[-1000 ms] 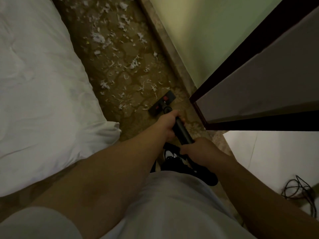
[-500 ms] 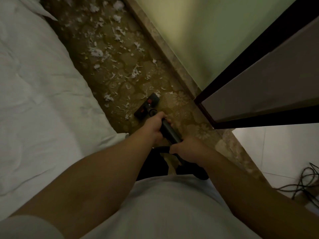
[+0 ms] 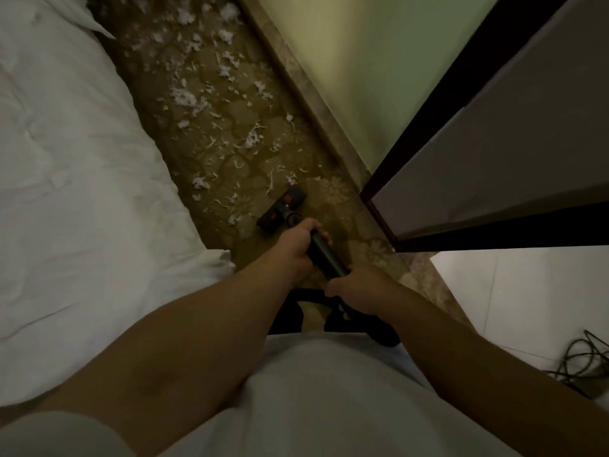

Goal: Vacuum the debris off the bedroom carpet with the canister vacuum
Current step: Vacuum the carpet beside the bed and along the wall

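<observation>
A black vacuum wand (image 3: 324,255) runs down to a black floor head (image 3: 281,209) with red marks, set on the brown patterned carpet (image 3: 329,206). My left hand (image 3: 295,245) grips the wand low, just behind the head. Higher up the wand, my right hand (image 3: 361,288) holds it near my body. White shredded debris (image 3: 217,103) lies scattered over the carpet ahead of the floor head, thickest toward the far end. The canister is not in view.
A bed with white bedding (image 3: 82,192) fills the left side. A baseboard and pale green wall (image 3: 362,77) border the carpet strip on the right. A dark-framed door (image 3: 494,159) stands open at right. A tangle of black cable (image 3: 583,357) lies on white tiles.
The floor head has moved left and a little forward along the carpet strip, up to the near shreds. Both hands keep their grip on the wand.
</observation>
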A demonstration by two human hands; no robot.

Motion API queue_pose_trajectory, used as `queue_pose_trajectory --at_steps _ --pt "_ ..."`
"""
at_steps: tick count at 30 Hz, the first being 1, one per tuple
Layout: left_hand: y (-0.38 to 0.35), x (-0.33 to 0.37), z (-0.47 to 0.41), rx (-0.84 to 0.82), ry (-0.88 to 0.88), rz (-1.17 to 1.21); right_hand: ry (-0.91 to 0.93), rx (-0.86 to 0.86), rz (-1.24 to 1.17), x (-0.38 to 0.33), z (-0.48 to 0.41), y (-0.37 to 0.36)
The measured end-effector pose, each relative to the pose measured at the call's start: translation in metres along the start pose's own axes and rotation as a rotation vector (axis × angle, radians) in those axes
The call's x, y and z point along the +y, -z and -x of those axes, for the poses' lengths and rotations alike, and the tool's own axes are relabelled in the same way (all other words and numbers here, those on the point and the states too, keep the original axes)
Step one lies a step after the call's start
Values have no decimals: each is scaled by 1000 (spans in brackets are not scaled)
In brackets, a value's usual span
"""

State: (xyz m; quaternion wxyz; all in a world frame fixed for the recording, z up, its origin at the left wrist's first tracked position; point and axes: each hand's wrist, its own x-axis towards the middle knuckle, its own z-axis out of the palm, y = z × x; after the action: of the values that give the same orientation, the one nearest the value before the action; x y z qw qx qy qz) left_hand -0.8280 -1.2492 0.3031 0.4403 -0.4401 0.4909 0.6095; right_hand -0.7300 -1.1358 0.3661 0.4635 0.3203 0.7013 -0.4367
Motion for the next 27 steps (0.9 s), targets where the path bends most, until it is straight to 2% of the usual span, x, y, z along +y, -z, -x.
queue_pose_trajectory --at_steps 6,14,20,27 --pt "-77 -59 11 -51 23 -56 -30 39 -47 72 25 51" --pt "-135 -112 15 -76 91 -83 -84 65 -101 136 50 90" --pt "-144 -133 15 -91 91 -99 -89 67 -65 155 53 95" --pt "-128 -125 20 -92 70 30 -44 42 -12 140 51 86"
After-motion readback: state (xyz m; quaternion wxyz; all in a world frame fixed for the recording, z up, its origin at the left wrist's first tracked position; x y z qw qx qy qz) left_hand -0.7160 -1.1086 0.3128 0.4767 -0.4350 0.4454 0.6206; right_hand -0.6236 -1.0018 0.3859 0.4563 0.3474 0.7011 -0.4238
